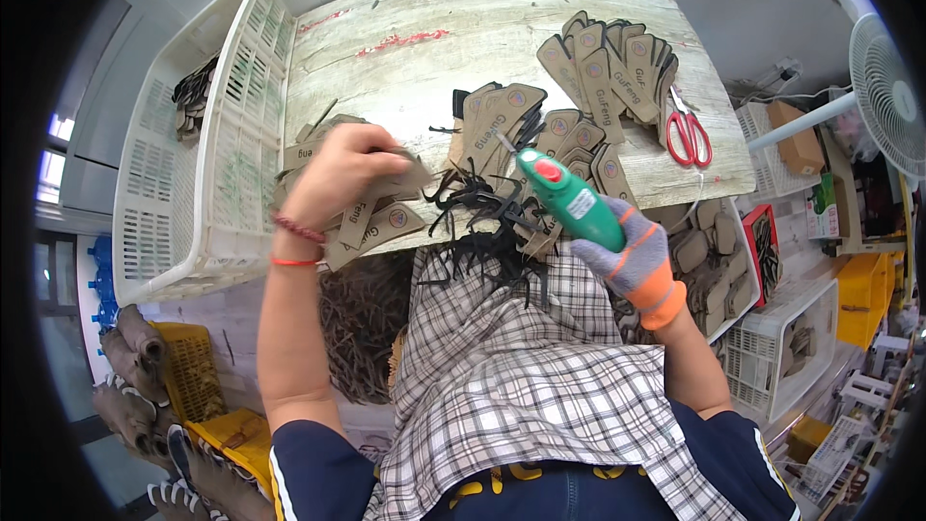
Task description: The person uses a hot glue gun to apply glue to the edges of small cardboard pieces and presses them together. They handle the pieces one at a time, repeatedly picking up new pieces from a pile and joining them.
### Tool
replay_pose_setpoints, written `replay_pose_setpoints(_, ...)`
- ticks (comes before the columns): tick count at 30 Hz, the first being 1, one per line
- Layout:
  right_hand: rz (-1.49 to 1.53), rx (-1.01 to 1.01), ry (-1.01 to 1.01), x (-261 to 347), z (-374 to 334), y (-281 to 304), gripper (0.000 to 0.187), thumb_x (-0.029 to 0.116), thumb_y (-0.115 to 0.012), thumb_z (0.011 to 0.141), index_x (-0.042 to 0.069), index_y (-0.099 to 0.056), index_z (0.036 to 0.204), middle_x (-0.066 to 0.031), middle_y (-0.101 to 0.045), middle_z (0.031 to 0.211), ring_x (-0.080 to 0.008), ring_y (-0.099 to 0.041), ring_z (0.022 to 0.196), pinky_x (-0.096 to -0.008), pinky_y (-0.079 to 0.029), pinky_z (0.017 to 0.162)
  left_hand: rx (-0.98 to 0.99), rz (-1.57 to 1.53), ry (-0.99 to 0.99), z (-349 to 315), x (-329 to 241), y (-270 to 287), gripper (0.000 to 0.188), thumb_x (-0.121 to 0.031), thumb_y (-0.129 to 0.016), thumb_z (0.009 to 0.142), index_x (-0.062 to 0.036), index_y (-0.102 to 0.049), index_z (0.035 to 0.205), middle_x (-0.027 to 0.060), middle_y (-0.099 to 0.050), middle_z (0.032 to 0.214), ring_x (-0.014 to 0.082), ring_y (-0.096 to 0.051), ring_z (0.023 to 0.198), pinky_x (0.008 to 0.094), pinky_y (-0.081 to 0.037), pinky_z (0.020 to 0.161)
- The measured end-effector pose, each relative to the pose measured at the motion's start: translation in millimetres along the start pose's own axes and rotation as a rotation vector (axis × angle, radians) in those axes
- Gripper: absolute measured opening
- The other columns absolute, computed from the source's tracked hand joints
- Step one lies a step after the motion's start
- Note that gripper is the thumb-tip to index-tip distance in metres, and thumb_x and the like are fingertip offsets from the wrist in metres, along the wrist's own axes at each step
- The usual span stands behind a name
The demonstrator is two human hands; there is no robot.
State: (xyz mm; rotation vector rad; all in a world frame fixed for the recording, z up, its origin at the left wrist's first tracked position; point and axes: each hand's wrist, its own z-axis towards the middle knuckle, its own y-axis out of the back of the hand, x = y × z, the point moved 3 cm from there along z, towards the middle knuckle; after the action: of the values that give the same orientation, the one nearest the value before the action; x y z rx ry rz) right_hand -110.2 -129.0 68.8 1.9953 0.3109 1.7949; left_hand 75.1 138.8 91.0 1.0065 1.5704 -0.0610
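Note:
My bare left hand (352, 166) is closed on a brown fabric tab (413, 176), blurred, above the table's near edge. My right hand (637, 256), in a grey and orange glove, grips a green handheld power tool (569, 195) with a red button. The tool's thin metal tip points up and left, apart from the held tab. Between my hands lies a tangle of black trimmed strips (473, 195), some hanging onto my checked apron (511, 357). Behind it are stacked brown tabs (497, 121); more tabs (391, 222) lie under my left hand.
A white plastic crate (246, 101) stands at the table's (405, 14) left. At the back right, fanned brown tabs (603, 77) lie beside red-handled scissors (688, 138). A white fan (883, 96) stands at far right. Brown scraps (362, 328) heap below the table edge.

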Motion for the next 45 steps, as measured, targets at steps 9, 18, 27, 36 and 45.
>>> replay_pose_setpoints(9,0.091,-0.132,-0.194,-36,0,9,0.048,0.025,-0.076,0.073,0.000,-0.057,0.110,-0.0082,-0.066,0.084,-0.0111,-0.062,0.073,-0.0253,-0.049,0.066,-0.737,0.838,-0.479,102,0,-99,0.040,-0.032,-0.064,0.077,-0.0139,-0.061,0.113,0.0143,-0.048,0.118,0.0313,-0.038,0.118,0.0481,-0.027,0.096)
replay_pose_setpoints(18,0.153,-0.226,-0.115,-33,7,7,0.047,0.026,-0.076,0.074,0.001,-0.058,0.109,-0.0063,-0.066,0.082,-0.0097,-0.060,0.067,-0.0244,-0.049,0.061,-0.710,0.018,-0.404,115,-7,-106,0.020,0.002,-0.063,0.070,-0.0053,-0.062,0.089,0.0134,-0.055,0.097,0.0263,-0.055,0.092,0.0356,-0.042,0.086)
replay_pose_setpoints(27,0.147,-0.185,-0.015,-15,23,-20,0.050,0.029,-0.077,0.072,0.001,-0.058,0.108,-0.0084,-0.065,0.081,-0.0122,-0.061,0.066,-0.0256,-0.050,0.060,-0.598,-1.174,-0.311,60,-15,-85,0.008,-0.004,-0.062,0.083,-0.0004,-0.062,0.090,0.0059,-0.066,0.082,0.0116,-0.061,0.069,0.0235,-0.049,0.063)
replay_pose_setpoints(36,0.183,-0.117,-0.141,-4,21,-15,0.050,0.027,-0.077,0.073,0.000,-0.057,0.110,-0.0065,-0.065,0.084,-0.0105,-0.061,0.070,-0.0246,-0.049,0.061,-0.489,-1.280,-0.132,57,-16,-119,0.009,-0.005,-0.062,0.084,-0.0017,-0.060,0.091,0.0070,-0.067,0.084,0.0130,-0.062,0.071,0.0264,-0.049,0.065)
replay_pose_setpoints(45,0.131,-0.213,-0.003,-6,20,-13,0.049,0.025,-0.077,0.073,0.002,-0.057,0.111,-0.0055,-0.065,0.082,-0.0078,-0.059,0.067,-0.0228,-0.048,0.059,-0.419,-1.276,-0.096,44,-14,-140,0.006,-0.005,-0.065,0.082,-0.0029,-0.062,0.086,0.0031,-0.065,0.078,0.0089,-0.059,0.065,0.0201,-0.045,0.060)
